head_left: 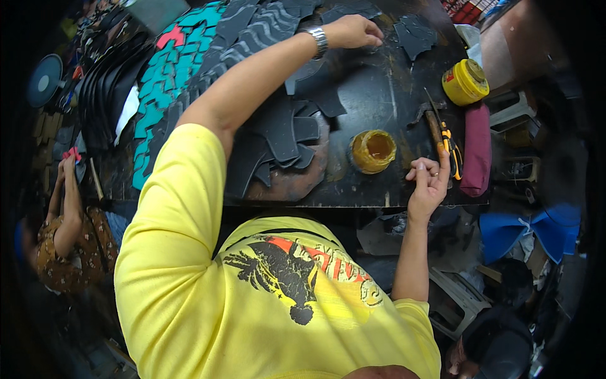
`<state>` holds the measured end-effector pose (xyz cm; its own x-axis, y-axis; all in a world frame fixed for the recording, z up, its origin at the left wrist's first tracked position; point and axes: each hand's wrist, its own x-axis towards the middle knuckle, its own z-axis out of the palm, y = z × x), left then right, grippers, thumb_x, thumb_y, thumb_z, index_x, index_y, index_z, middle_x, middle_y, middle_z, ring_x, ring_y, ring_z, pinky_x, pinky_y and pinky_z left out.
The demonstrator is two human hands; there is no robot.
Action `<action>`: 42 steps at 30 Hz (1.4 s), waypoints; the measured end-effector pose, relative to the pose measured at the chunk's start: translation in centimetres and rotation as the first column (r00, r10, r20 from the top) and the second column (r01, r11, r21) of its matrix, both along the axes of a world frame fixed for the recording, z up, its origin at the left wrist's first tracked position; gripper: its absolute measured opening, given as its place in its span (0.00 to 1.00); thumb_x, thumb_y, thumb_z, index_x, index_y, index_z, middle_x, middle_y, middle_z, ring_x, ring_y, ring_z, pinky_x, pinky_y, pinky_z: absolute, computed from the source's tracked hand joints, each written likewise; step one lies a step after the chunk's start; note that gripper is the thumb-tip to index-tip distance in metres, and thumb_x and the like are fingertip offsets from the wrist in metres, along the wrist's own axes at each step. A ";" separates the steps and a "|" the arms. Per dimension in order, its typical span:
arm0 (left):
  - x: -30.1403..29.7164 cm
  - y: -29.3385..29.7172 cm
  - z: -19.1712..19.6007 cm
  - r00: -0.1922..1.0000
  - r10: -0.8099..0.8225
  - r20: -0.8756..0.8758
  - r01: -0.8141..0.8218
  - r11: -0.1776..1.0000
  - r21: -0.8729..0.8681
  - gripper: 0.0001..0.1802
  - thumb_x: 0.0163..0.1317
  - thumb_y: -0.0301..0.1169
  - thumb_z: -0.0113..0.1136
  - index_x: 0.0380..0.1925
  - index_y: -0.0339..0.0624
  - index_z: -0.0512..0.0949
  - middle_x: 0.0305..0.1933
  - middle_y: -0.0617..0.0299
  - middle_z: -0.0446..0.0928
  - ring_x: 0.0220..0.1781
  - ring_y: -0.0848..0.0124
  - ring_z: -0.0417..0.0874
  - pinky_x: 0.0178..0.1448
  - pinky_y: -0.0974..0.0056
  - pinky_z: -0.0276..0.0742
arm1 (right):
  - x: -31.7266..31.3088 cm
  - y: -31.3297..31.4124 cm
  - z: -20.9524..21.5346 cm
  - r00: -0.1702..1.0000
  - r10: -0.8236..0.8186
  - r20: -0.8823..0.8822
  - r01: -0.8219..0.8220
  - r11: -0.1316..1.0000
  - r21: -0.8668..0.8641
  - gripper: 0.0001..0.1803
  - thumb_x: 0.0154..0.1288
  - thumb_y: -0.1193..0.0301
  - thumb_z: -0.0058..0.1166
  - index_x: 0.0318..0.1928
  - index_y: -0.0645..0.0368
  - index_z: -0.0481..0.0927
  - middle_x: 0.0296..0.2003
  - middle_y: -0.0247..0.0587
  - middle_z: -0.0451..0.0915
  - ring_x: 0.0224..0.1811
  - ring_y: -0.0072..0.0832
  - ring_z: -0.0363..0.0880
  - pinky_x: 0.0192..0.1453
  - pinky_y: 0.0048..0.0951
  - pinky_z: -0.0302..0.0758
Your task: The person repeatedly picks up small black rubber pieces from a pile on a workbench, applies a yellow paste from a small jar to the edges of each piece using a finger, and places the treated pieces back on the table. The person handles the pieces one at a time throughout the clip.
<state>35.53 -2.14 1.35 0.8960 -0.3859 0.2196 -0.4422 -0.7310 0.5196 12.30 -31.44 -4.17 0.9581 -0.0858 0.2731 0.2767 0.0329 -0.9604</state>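
My left hand (355, 31), with a metal watch on its wrist, reaches across the dark table. Its fingers bend down and press together near the far side; whatever they may pinch is hidden. Just right of it lies a small stack of dark grey cut pieces (415, 36). My right hand (430, 183) is at the near edge, palm up, index finger stretched out and the others loosely bent, with nothing seen in it. That fingertip is close to a wooden-handled tool (434, 129) and yellow-and-black scissors (451, 151). Left of this hand stands an open jar (374, 151) coated in yellowish glue.
More dark grey pieces (278, 129) overlap on a brown board (314, 180). Teal pieces (151, 117) and one pink piece (170, 38) spread leftward. A yellow tub (465, 82) and a maroon pouch (476, 148) line the right edge. Another person (76, 234) works at far left.
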 end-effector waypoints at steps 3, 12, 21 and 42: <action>-5.5 3.5 1.9 0.997 0.029 -0.075 -0.014 0.981 0.194 0.25 0.61 0.46 0.65 0.53 0.42 0.81 0.50 0.49 0.83 0.51 0.57 0.85 0.58 0.59 0.77 | 0.1 0.0 0.0 1.000 0.015 0.014 -0.014 1.000 -0.028 0.30 0.68 0.84 0.48 0.69 0.63 0.60 0.36 0.39 0.78 0.28 0.15 0.72 0.35 0.17 0.72; -13.8 5.6 2.1 0.989 -0.103 -0.105 0.139 0.886 0.443 0.40 0.51 0.32 0.71 0.67 0.57 0.68 0.74 0.52 0.59 0.74 0.54 0.61 0.73 0.51 0.64 | 0.6 -0.3 0.1 0.999 0.000 0.045 0.002 0.999 -0.042 0.19 0.73 0.74 0.49 0.62 0.63 0.72 0.38 0.37 0.79 0.31 0.16 0.74 0.38 0.20 0.72; -12.4 3.2 2.5 0.955 -0.294 -0.045 0.250 0.714 0.653 0.30 0.47 0.22 0.69 0.54 0.55 0.78 0.73 0.60 0.61 0.77 0.62 0.56 0.78 0.44 0.51 | -0.5 1.8 9.3 0.908 0.298 0.295 -0.031 0.749 -0.661 0.20 0.56 0.85 0.52 0.49 0.57 0.83 0.54 0.40 0.73 0.53 0.31 0.74 0.57 0.28 0.71; -31.5 1.5 2.8 0.757 -0.324 -0.568 -0.342 0.545 -0.766 0.15 0.65 0.27 0.62 0.49 0.32 0.78 0.43 0.66 0.82 0.42 0.82 0.81 0.48 0.75 0.79 | -2.8 5.8 13.5 0.890 0.332 0.313 0.037 0.631 -0.775 0.18 0.48 0.89 0.50 0.38 0.59 0.83 0.47 0.41 0.76 0.56 0.39 0.74 0.63 0.35 0.68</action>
<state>4.02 -0.62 4.14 0.9323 -0.3305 -0.1471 0.2047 0.1468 0.9678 9.54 -25.63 9.33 0.7249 0.4554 0.5168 0.6845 -0.5605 -0.4662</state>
